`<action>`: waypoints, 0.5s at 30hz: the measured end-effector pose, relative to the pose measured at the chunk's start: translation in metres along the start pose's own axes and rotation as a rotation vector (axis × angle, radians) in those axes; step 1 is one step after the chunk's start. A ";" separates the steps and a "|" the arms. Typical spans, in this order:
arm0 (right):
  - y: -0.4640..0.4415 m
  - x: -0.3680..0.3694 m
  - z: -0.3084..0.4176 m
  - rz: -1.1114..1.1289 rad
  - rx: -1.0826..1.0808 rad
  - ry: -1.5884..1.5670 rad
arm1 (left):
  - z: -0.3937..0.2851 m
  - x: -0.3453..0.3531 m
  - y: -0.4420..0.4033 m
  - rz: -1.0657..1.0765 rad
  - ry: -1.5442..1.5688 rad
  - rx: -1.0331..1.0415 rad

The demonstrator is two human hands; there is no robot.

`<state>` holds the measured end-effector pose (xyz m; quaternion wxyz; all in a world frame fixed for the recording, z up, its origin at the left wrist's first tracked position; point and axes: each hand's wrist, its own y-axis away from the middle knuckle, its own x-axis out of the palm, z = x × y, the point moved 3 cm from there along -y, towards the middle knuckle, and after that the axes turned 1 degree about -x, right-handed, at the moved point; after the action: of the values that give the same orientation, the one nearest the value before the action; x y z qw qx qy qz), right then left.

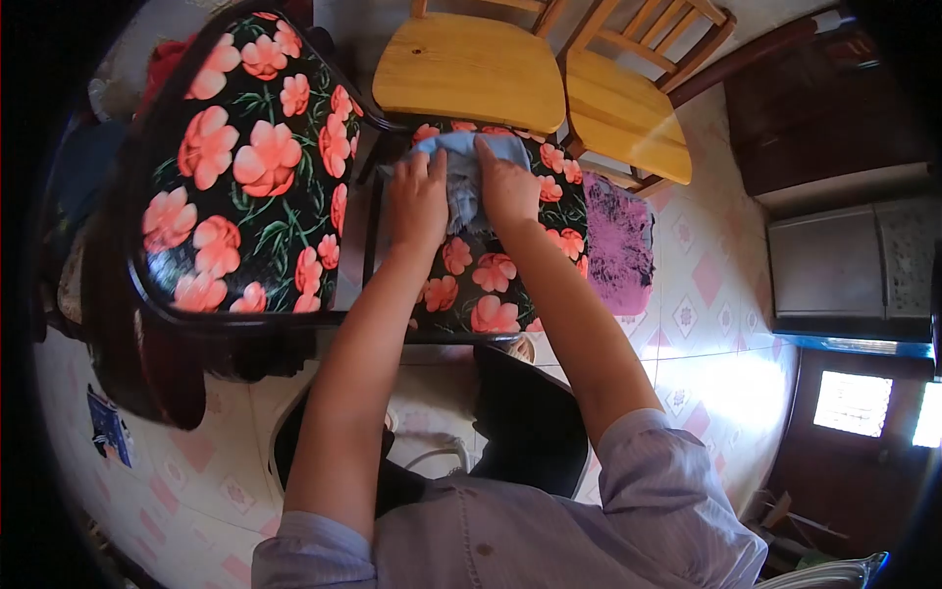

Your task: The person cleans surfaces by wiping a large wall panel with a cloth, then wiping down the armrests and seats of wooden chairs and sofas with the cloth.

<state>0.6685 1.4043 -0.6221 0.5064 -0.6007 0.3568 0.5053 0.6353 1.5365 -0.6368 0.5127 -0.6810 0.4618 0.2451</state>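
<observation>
A blue-grey cloth (461, 182) lies bunched on a black surface with pink flowers (494, 272). My left hand (419, 201) grips the left side of the cloth, its fingers pressed into it. On the cloth's right side, my right hand (508, 188) holds it with the fingers bent, and the thumb side faces the other hand. Both hands are near the far part of the flowered surface, a small gap between them. Part of the cloth shows beyond the fingertips and between the hands.
To the left stands a larger flowered panel (267, 157) with a dark rim. Two wooden chairs (471, 69) (628, 113) stand beyond the hands. A purple and black mat (620, 245) lies on the tiled floor (687, 383) at the right. Dark cabinets (824, 118) line the right side.
</observation>
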 end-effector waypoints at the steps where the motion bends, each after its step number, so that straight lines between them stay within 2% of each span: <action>1: -0.011 0.002 -0.003 0.008 0.006 0.034 | 0.001 0.005 -0.011 -0.058 0.013 0.025; 2: -0.019 0.004 -0.005 0.020 0.015 0.063 | 0.003 0.010 -0.020 -0.110 0.023 0.052; 4: -0.036 0.007 -0.011 0.083 0.058 0.045 | 0.005 0.018 -0.039 -0.087 0.004 0.076; 6: -0.046 0.008 -0.022 0.053 0.019 0.011 | -0.002 0.021 -0.052 -0.079 -0.004 0.095; 12: -0.031 0.003 -0.075 0.069 0.102 -0.003 | -0.053 0.040 -0.047 -0.094 -0.081 0.137; 14: -0.015 0.000 -0.094 0.076 0.148 -0.045 | -0.070 0.038 -0.038 -0.062 -0.054 0.162; 15: -0.004 -0.003 -0.102 0.101 0.171 -0.054 | -0.077 0.040 -0.034 0.028 -0.024 0.156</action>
<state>0.6961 1.3063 -0.6210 0.5391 -0.5228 0.4145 0.5141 0.6729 1.4517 -0.6256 0.5663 -0.6294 0.4827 0.2238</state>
